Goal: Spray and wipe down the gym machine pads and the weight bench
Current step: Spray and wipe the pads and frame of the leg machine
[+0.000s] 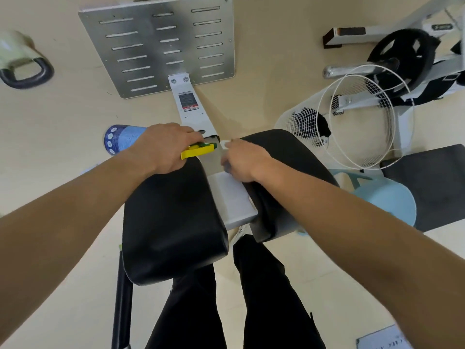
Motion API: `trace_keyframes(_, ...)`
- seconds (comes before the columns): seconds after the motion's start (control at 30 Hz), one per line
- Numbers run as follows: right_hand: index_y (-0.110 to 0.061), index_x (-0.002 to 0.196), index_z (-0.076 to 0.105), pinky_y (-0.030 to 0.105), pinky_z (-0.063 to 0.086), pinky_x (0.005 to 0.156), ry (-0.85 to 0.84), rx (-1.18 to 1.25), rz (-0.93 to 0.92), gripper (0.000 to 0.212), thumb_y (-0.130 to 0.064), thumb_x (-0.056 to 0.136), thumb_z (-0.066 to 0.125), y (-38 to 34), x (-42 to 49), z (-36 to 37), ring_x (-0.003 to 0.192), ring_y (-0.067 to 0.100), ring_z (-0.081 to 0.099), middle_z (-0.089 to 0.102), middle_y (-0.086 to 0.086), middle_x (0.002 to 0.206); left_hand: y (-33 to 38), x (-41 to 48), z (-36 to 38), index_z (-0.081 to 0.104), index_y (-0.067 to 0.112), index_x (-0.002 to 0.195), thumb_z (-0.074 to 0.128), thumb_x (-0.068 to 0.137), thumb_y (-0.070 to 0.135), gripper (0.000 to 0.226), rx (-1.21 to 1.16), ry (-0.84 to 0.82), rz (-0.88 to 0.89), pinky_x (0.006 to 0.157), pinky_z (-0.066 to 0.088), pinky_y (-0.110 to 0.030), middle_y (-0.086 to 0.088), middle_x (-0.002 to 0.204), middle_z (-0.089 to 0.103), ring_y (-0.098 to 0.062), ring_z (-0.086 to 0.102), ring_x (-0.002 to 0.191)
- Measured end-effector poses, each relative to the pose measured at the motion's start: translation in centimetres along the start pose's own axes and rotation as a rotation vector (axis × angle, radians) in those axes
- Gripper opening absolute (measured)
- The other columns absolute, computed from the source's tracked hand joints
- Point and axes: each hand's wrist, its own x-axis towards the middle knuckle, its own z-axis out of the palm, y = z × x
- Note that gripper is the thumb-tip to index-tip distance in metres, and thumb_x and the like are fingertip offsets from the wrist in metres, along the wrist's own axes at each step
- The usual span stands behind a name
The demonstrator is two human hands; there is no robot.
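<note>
Two black machine pads stand below me, the left pad (173, 222) and the right pad (284, 157), with a white frame (234, 197) between them. My left hand (163, 147) rests at the far end of the left pad and grips a spray bottle (123, 138) with a blue-white body. Its yellow-green trigger head (198, 149) points toward the gap between the pads. My right hand (244, 159) lies on the near edge of the right pad, fingers closed on a small white cloth (225, 143) that is mostly hidden under the hand.
A slotted metal footplate (161, 44) lies ahead on the beige floor. A kettlebell (22, 61) sits far left. To the right are a white wire basket (352, 117), a black weight plate (405, 59), a light blue stool (387, 197) and a dark bench pad (432, 182). My black-trousered legs (191, 311) stand below.
</note>
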Motion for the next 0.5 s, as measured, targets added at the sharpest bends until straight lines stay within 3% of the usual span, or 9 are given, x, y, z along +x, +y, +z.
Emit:
trace_keyframes(0.1, -0.019, 0.103, 0.072, 0.036, 0.053, 0.074, 0.006, 0.001, 0.116, 0.02, -0.013, 0.087, 0.061, -0.5, 4.1, -0.6, 0.091, 0.028, 0.062, 0.064, 0.006, 0.104, -0.6, -0.1, -0.3, 0.061, 0.022, 0.128, 0.069, 0.086, 0.019, 0.043, -0.016, 0.018, -0.022, 0.079, 0.055, -0.048, -0.006, 0.113, 0.068, -0.034, 0.062, 0.096)
trace_keyframes(0.23, -0.015, 0.108, 0.07, 0.036, 0.052, 0.074, 0.061, -0.082, 0.111, 0.023, -0.008, 0.088, 0.061, -1.3, 1.8, -0.2, 0.098, 0.026, 0.059, 0.062, 0.007, 0.112, -0.2, -0.4, -1.0, 0.06, 0.023, 0.128, 0.068, 0.086, 0.019, 0.043, -0.017, -0.006, -0.012, 0.081, 0.055, -0.05, -0.007, 0.114, 0.068, -0.035, 0.062, 0.097)
trace_keyframes(0.37, -0.017, 0.11, 0.071, 0.04, 0.049, 0.098, 0.177, -0.164, -0.072, 0.024, -0.016, 0.088, 0.061, -1.6, -7.9, 1.6, 0.12, 0.027, 0.049, 0.062, 0.006, 0.116, 1.1, -1.1, -2.4, 0.06, 0.022, 0.129, 0.067, 0.087, 0.018, 0.043, -0.038, -0.004, 0.016, 0.082, 0.055, -0.051, -0.007, 0.116, 0.068, -0.035, 0.062, 0.099)
trace_keyframes(0.43, -0.016, 0.122, 0.067, 0.044, 0.039, 0.112, 0.186, -0.215, -0.124, 0.033, -0.022, 0.09, 0.065, -2.0, -13.1, 2.8, 0.136, 0.033, 0.041, 0.058, 0.012, 0.133, 2.0, -1.5, -3.2, 0.06, 0.023, 0.128, 0.066, 0.087, 0.018, 0.042, -0.049, -0.004, 0.034, 0.083, 0.055, -0.051, -0.006, 0.116, 0.068, -0.034, 0.062, 0.1)
trace_keyframes(0.5, -0.014, 0.13, 0.063, 0.05, 0.035, 0.116, 0.182, -0.214, -0.135, 0.042, -0.023, 0.09, 0.069, -2.4, -17.5, 3.9, 0.144, 0.038, 0.034, 0.049, 0.016, 0.147, 3.0, -2.0, -4.0, 0.06, 0.023, 0.128, 0.067, 0.086, 0.017, 0.043, -0.055, 0.0, 0.063, 0.084, 0.055, -0.052, -0.006, 0.116, 0.068, -0.035, 0.062, 0.101)
